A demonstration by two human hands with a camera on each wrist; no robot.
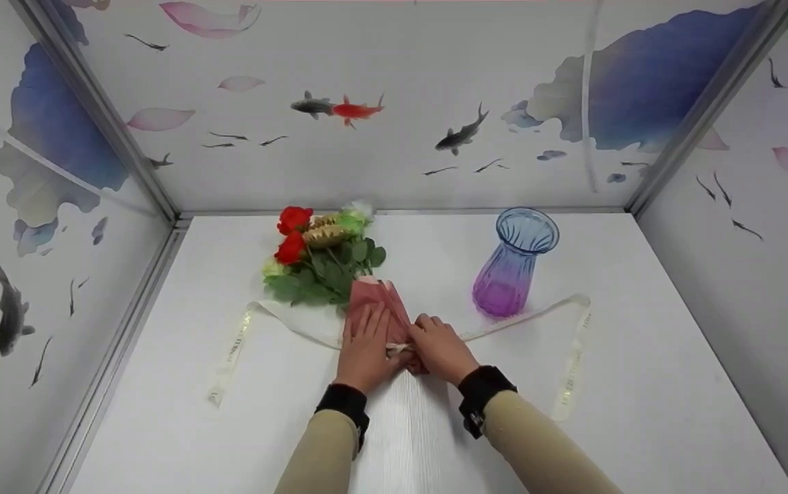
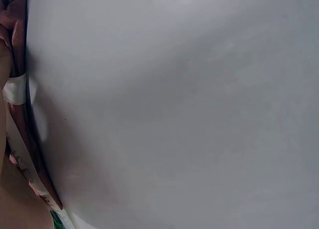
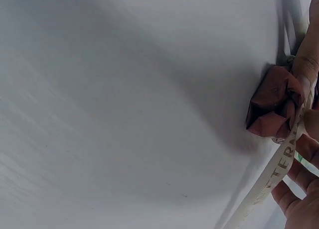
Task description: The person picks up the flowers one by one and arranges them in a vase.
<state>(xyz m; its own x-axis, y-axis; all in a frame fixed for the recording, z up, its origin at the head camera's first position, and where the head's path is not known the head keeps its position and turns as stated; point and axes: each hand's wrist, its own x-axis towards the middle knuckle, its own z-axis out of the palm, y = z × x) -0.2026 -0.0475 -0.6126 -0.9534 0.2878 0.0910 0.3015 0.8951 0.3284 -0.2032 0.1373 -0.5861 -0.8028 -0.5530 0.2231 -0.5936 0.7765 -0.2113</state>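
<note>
A bouquet of red, white and pale green artificial flowers [image 1: 291, 247] lies on the table, its stems in dusty-pink wrapping paper [image 1: 374, 293]. Across the wrapper runs a cream ribbon with printed letters [image 3: 279, 167], tied or crossed low on the paper. My left hand [image 1: 366, 350] presses on the wrapper with fingers stretched toward the flowers, its thumb at the ribbon crossing. On the other side, my right hand [image 1: 443, 346] pinches the ribbon beside the wrapper, fingers bent. The folded lower end of the paper shows beneath the hands in the right wrist view.
A blue-to-purple glass vase [image 1: 514, 267] stands at the right, behind the right hand. The ribbon's loose tails spread to both sides, one left tail [image 1: 232, 353] and one right tail [image 1: 572, 370]. Printed panels [image 1: 394, 165] wall the table on three sides.
</note>
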